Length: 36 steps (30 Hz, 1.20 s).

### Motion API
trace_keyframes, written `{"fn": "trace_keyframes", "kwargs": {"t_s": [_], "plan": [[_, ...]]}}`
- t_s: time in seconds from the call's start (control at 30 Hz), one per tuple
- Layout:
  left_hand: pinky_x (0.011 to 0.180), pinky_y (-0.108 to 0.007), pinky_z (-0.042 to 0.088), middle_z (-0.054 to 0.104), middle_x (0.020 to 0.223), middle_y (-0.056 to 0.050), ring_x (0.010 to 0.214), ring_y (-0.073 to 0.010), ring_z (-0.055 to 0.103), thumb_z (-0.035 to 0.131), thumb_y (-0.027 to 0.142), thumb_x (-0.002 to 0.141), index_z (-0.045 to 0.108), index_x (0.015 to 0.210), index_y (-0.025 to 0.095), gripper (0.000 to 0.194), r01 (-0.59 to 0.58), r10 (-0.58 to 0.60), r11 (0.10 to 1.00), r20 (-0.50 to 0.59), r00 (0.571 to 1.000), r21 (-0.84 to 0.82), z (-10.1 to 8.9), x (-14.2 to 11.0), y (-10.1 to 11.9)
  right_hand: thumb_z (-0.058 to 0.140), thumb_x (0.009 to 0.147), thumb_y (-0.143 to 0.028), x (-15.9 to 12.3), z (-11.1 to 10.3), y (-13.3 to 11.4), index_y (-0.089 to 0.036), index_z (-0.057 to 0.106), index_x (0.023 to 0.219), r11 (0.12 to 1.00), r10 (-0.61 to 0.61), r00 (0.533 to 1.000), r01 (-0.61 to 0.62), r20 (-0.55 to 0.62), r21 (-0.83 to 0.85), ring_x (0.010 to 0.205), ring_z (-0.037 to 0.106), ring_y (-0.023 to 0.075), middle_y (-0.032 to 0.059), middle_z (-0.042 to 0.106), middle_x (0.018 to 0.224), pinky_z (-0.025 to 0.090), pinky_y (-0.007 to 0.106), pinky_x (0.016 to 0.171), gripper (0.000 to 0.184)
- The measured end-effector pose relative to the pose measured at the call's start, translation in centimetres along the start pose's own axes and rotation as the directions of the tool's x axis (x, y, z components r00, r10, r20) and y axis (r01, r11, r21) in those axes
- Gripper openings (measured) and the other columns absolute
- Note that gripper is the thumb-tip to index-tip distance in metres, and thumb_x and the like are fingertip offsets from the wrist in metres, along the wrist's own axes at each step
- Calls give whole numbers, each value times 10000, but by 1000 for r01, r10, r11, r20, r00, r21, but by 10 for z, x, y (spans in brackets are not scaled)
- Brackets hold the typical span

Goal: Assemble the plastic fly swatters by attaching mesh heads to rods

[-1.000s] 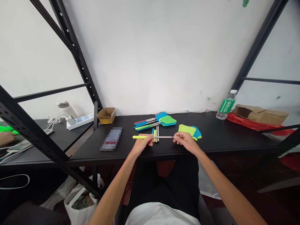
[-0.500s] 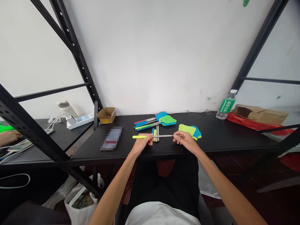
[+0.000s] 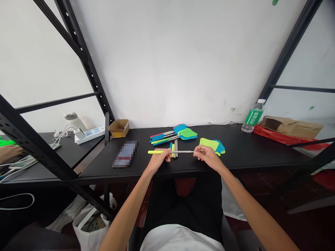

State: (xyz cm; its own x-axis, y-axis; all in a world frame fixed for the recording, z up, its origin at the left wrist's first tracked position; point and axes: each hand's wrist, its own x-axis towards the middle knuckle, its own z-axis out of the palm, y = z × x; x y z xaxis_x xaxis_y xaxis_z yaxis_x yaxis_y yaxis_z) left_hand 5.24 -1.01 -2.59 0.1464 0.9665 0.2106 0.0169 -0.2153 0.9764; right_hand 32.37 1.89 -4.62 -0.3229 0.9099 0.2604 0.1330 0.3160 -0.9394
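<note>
Both my hands hold one telescopic rod (image 3: 183, 151) level above the black table (image 3: 235, 153). My left hand (image 3: 158, 159) pinches its yellow grip (image 3: 155, 152), which sticks out to the left. My right hand (image 3: 206, 156) pinches the silver metal end. Under the rod lie several short handles (image 3: 174, 150), pointing away from me. Just right of my right hand is a small stack of green and blue mesh swatter heads (image 3: 213, 145). Farther back lies a pile of assembled swatters (image 3: 172, 135) with blue, red and green handles.
A blurred flat object (image 3: 125, 154) lies left of my hands, a small open cardboard box (image 3: 119, 128) behind it. A water bottle (image 3: 252, 116) and a brown paper bag on red material (image 3: 289, 128) stand at right. Black shelf struts frame both sides. Another person's hand (image 3: 9, 152) shows far left.
</note>
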Motion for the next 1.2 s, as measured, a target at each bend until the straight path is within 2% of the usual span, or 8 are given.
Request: {"fn": "trace_keyframes", "kwargs": {"t_s": [0.47,0.87,1.07,1.2], "plan": [[560,-248,415,596,534,-25,521,-124,534,630,412,843,688,599,145,366,-5,5,1000,7,1000,-1,0,0,-1,648,839,-497,-1,0,0,-188,647,849,998,-4,1000,4,12,-55,630,537,147,49,682,775,410,264,548,309],[558,-245,411,596,536,-27,523,-122,530,629,411,842,685,596,143,368,0,0,1000,5,1000,22,1,-1,2,537,923,-489,-2,-1,-2,-190,658,808,989,-55,997,61,48,-135,645,544,154,55,685,791,399,269,552,342],[557,-243,411,595,532,-26,522,-120,527,628,406,845,686,601,144,362,-4,4,1000,9,1000,29,1,0,2,500,937,-515,-1,0,-3,-182,649,753,989,-50,997,56,50,-137,633,545,155,61,671,758,397,279,556,409],[560,-246,408,591,527,-24,525,-123,529,622,409,851,690,612,147,361,-13,12,1000,16,1000,27,0,0,0,512,927,-522,-1,0,-2,-183,655,796,992,-35,999,38,31,-116,633,542,153,60,673,760,395,273,548,390]]}}
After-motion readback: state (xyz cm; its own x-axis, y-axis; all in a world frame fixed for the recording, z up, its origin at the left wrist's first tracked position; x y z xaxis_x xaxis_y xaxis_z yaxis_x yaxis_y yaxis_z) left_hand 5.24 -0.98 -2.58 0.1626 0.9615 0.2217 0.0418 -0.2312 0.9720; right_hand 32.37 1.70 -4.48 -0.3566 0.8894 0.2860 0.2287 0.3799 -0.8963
